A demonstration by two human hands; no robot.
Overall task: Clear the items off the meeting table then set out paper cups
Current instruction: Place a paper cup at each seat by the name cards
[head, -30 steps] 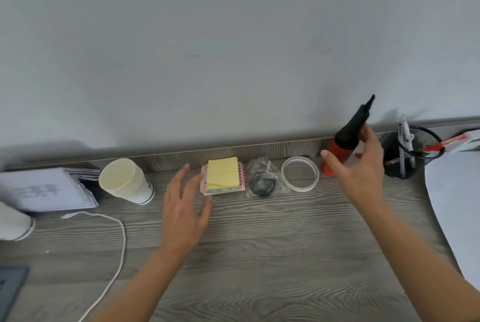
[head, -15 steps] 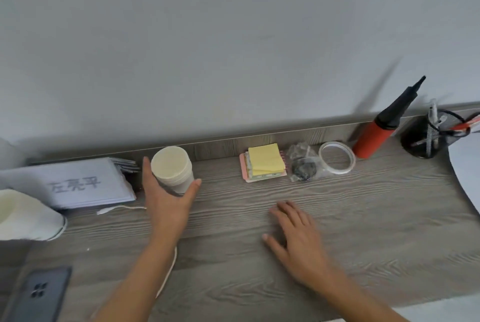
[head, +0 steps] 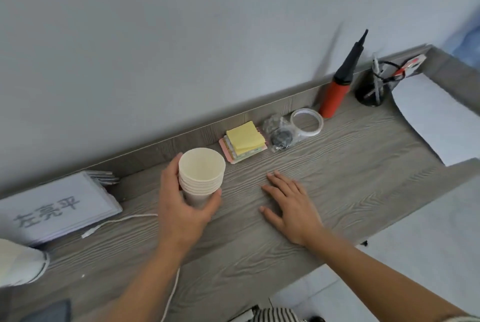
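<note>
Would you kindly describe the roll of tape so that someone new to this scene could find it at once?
Follow the row of small items along the back edge of the wooden table, under the wall. The roll of tape lies flat between the red-and-black pump and a clear bag holding something dark. It is the only white open ring there.

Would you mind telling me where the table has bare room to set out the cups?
The wood in front of the tape roll and red pump, between the right hand and the white sheet, is bare. The back edge is crowded, from sticky notes to pen holder. Left of the cup stack, name cards and a cable intrude.
</note>
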